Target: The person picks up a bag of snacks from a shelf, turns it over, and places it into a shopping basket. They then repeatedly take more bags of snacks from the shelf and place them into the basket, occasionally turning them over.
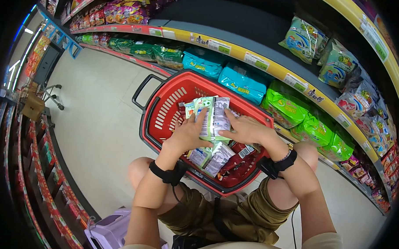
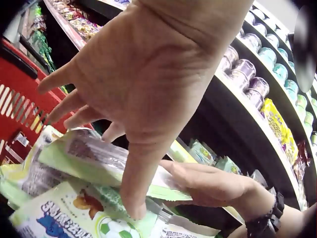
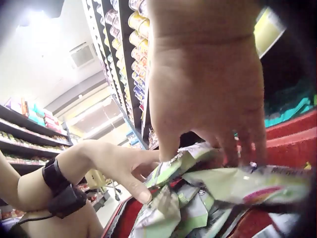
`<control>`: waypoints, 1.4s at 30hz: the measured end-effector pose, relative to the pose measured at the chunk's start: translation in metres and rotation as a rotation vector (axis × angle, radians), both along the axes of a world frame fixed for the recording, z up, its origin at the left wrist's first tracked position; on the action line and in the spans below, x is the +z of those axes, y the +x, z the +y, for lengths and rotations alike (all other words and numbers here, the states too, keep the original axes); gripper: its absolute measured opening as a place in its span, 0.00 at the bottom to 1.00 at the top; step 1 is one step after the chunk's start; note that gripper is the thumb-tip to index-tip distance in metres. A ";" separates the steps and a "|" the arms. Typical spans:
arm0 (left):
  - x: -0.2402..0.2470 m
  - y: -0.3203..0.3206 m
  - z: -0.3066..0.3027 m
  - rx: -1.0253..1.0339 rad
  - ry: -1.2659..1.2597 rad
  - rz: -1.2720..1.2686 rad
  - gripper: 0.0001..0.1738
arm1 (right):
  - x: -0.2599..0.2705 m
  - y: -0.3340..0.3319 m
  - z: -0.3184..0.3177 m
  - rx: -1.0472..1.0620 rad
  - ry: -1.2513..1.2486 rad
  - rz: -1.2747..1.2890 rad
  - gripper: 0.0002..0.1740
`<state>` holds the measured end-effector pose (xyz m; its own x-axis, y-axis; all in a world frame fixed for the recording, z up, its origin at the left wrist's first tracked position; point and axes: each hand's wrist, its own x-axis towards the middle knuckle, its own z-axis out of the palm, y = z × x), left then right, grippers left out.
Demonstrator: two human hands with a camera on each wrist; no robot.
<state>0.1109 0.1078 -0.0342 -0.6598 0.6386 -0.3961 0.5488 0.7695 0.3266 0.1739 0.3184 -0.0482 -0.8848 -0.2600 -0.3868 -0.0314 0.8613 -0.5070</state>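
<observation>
A green-and-white snack packet (image 1: 216, 116) lies on top of other packets in a red shopping basket (image 1: 165, 101). My left hand (image 1: 188, 133) is at its left side, with fingers spread and straight; in the left wrist view the thumb (image 2: 134, 188) rests over a packet printed with a football. From the right, my right hand (image 1: 250, 128) touches the same top packet with extended fingers and thumb. Below it in the basket lie another green-and-white packet (image 1: 218, 158) and dark red packets (image 1: 240, 163). The right wrist view shows the right hand's fingertips partly hidden behind packets.
The basket stands before the person's knees, its black handle (image 1: 143, 89) turned outward. Beyond it, a shelf carries teal packs (image 1: 242, 84), bright green packs (image 1: 288, 105) and bagged snacks (image 1: 304, 39). A purple plastic stool (image 1: 112, 231) is at lower left, and a cart (image 1: 38, 99) stands further off.
</observation>
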 end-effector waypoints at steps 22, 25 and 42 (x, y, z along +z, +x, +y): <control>0.001 -0.006 0.018 -0.226 0.399 0.215 0.39 | 0.046 -0.029 0.064 -0.738 0.057 1.234 0.23; 0.005 0.002 0.040 -0.299 0.499 0.216 0.36 | 0.053 -0.018 0.115 -0.981 0.331 1.284 0.27; -0.002 0.024 0.073 -0.300 0.698 0.116 0.28 | 0.074 0.022 0.116 -0.826 0.003 1.517 0.39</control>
<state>0.1352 0.1809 -0.0363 -0.4317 0.8732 0.2260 0.7618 0.2188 0.6097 0.1956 0.4346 0.0257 -0.3207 0.4134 0.8522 -0.0260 0.8955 -0.4442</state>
